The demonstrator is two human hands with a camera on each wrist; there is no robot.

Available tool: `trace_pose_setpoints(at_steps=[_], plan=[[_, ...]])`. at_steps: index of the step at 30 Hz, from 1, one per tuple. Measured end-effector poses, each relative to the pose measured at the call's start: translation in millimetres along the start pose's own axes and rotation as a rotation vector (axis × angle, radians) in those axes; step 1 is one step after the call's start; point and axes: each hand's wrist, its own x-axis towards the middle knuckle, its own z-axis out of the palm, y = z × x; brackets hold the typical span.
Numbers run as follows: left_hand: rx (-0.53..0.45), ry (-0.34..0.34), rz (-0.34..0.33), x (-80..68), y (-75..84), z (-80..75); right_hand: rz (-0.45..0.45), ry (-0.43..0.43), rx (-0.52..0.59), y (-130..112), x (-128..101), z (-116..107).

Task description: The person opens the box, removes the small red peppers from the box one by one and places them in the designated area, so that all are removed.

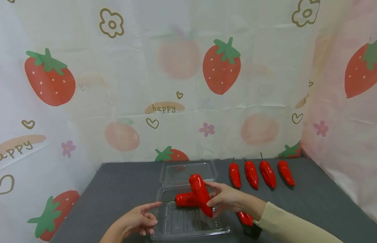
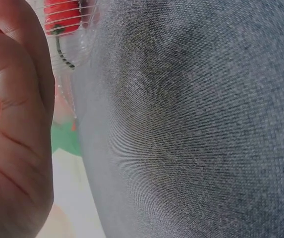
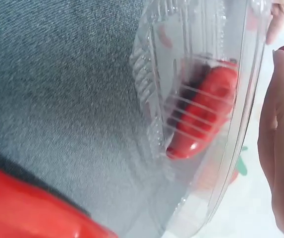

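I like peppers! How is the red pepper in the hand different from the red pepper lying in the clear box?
The glossy red pepper gripped by the right hand is held up above the clear plastic box and points away from the person. The other red pepper lies sideways in the box, untouched. Both are shiny and red.

grey cloth table (image 1: 121, 182) | clear clamshell box (image 1: 188, 226) | four red peppers in row (image 1: 251, 174)

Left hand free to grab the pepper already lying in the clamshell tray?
Probably yes. The left hand rests open at the tray's left edge, holding nothing, and the lid is folded back. The lying pepper is partly covered by the pepper the right hand holds.
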Motion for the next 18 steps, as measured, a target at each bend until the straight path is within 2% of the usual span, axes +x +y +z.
trace_pose_setpoints(at_steps=[18], plan=[[-0.011, -0.003, 0.000, -0.3, 0.6, 0.8, -0.048, 0.027, -0.023, -3, -20, -26]])
